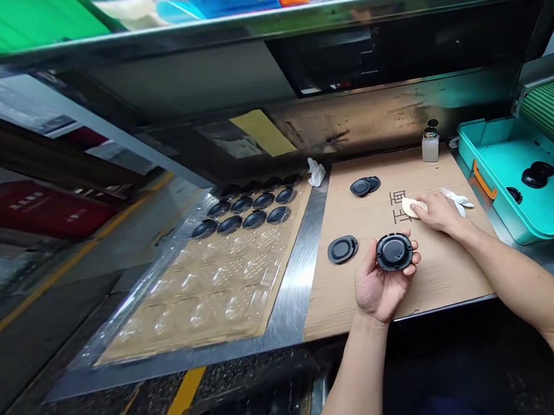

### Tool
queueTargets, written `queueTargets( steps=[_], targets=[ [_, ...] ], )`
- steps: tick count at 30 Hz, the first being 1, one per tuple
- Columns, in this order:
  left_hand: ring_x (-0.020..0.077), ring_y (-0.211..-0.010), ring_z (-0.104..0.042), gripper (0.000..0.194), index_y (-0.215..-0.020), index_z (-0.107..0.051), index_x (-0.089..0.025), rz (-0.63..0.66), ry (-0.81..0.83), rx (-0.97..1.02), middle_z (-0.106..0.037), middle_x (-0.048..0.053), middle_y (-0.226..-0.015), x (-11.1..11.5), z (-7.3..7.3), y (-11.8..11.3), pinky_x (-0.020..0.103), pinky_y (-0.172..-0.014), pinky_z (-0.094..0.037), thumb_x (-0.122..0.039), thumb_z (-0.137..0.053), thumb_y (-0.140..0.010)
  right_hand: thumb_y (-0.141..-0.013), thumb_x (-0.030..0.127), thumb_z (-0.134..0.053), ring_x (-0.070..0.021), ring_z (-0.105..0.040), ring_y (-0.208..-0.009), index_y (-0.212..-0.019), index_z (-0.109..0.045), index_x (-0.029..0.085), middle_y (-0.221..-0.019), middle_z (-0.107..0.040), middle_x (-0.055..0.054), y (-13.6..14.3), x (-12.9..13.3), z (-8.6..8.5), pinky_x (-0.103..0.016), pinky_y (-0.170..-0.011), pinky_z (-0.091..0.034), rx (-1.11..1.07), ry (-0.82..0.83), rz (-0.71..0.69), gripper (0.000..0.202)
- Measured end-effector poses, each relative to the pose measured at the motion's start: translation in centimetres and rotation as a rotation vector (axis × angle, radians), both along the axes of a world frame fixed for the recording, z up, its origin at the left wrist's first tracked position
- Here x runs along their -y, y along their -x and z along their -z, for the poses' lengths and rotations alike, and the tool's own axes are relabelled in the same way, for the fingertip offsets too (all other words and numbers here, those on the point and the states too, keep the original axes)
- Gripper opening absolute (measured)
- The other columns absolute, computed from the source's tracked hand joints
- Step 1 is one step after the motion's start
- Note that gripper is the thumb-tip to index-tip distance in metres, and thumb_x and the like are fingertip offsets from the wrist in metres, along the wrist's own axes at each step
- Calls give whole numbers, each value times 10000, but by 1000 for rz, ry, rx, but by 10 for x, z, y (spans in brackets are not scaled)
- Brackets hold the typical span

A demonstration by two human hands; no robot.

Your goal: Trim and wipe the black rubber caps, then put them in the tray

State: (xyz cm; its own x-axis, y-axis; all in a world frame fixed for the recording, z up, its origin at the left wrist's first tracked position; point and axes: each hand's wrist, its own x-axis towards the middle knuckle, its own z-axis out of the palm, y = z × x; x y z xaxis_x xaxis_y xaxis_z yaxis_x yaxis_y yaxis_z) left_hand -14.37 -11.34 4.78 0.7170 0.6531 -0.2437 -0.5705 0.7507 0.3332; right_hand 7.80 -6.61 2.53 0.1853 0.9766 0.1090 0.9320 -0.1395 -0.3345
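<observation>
My left hand holds a round black plastic cap with a notched rim, raised over the cardboard sheet. Its fingers wrap round the cap's right side and the thumb presses on the left. My right hand rests on the cardboard, closed on a cream-coloured sponge pad. A crumpled white tissue lies just beyond the right hand. Left of the held cap is a small stack of black caps, and farther back lies another stack.
A clear blister tray at the left has black caps in its far rows. At the right stands a teal bin with several black parts. A pump bottle and a white wad sit farther back. A metal shelf hangs overhead.
</observation>
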Motion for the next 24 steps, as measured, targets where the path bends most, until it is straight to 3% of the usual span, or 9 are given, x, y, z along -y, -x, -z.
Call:
queueTargets(
  steps=[11,15,18,21,24],
  targets=[
    [183,-839,-609,536,-1232,-683,-85,4,-66,-120,-656,158,-1019,-1,4,2,235,-596,-509,-532,-529,-978,-1033,488,-441,-280,-664,-1178,-1330,-696,223,-1231,-754,-101,3,3,-9,-318,-943,-451,-10,75,27,473],
    [182,-849,-639,543,-1176,-721,-78,-7,-152,-222,-691,167,-1047,-9,3,16,240,-636,-528,-553,-642,-925,-1028,471,-447,-280,-671,-1143,-1327,-700,228,-1214,-756,-98,2,1,-5,-327,-934,-452,-9,59,19,460],
    [200,-906,-666,580,-1155,-745,-109,-116,-390,-495,-713,159,-1136,-28,2,45,278,-748,-555,-527,-835,-764,-1026,464,-442,-273,-672,-1117,-1332,-699,231,-1201,-756,-95,0,0,-1,-332,-918,-454,-28,48,8,463],
    [233,-978,-671,685,-1196,-739,-149,-231,-742,-999,-717,141,-1208,-55,-3,81,355,-886,-558,-470,-928,-621,-1020,485,-436,-274,-681,-1079,-1307,-711,241,-1174,-760,-91,0,-1,2,-340,-881,-459,-43,39,13,467],
    [262,-977,-679,768,-1278,-704,-167,-180,-1027,-1477,-702,135,-1252,-81,-4,105,433,-933,-560,-537,-877,-627,-1016,496,-424,-281,-685,-1053,-1245,-734,247,-1149,-764,-90,1,1,2,-350,-849,-460,-43,33,19,458]
  ],
)
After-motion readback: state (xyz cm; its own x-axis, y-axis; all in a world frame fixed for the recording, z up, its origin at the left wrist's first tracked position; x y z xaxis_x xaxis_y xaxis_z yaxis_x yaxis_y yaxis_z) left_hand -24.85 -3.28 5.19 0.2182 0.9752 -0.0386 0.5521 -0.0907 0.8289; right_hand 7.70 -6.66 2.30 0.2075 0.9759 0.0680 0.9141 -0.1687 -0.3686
